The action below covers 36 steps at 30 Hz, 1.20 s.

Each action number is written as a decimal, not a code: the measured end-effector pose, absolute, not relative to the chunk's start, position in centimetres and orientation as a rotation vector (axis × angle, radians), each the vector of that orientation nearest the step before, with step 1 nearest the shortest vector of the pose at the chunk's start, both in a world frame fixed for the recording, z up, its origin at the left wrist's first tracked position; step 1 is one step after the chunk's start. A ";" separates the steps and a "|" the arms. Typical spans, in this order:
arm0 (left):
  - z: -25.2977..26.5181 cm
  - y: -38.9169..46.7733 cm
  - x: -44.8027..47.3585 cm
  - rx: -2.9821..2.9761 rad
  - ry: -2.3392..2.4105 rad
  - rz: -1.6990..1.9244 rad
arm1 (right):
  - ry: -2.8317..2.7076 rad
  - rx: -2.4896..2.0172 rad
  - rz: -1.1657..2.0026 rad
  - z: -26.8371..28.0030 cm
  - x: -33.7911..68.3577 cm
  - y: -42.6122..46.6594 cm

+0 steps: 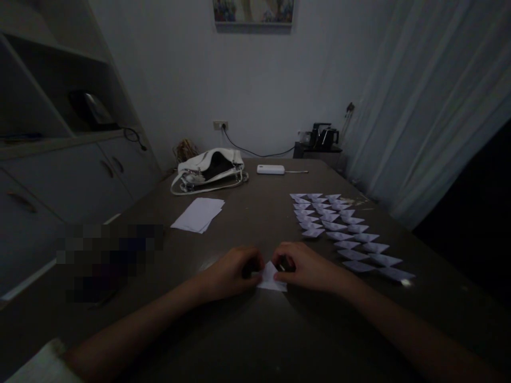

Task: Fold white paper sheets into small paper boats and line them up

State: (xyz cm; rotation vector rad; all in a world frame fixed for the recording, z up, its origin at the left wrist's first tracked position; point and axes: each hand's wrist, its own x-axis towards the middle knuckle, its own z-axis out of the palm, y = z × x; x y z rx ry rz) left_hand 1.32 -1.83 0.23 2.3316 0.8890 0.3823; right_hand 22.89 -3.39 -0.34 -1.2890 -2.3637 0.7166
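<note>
A small piece of white paper point(271, 281), folded to a point at the top, lies on the table between my two hands. My left hand point(233, 271) has its thumb and fingers closed at the paper's left edge. On the right edge, the thumb and curled fingers of my right hand point(309, 266) grip the same paper. Several folded paper boats point(337, 235) stand in rows to the right of my right hand. Farther off to the left is a stack of white paper sheets point(197, 215), a little uneven at its edges.
A white handbag point(211, 167) sits at the table's far left. Near the far edge lies a white power bank point(270, 169) with a short cable. The brown table point(255, 207) reaches toward the wall. Something pixelated point(120, 260) is at the left.
</note>
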 end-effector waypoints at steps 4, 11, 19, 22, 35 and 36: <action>0.3 -1.9 1.3 2.305 0.817 0.449 | -2.219 -1.281 0.967 -0.6 22.5 -3.2; 0.4 -1.8 1.2 2.476 0.723 0.605 | -1.706 -1.090 1.377 -1.5 22.3 -2.2; 0.3 -1.1 0.5 2.616 0.748 0.645 | -1.453 -1.042 1.519 -0.1 21.5 -3.0; 0.6 -1.2 0.5 2.518 0.795 0.684 | -1.503 -1.083 1.420 0.3 21.4 -3.2; 0.6 -1.2 1.0 2.120 0.791 0.866 | -1.636 -1.095 1.205 0.2 21.3 -3.3; 0.6 -1.1 1.0 2.153 0.781 0.871 | -1.630 -1.097 1.208 0.2 21.3 -3.3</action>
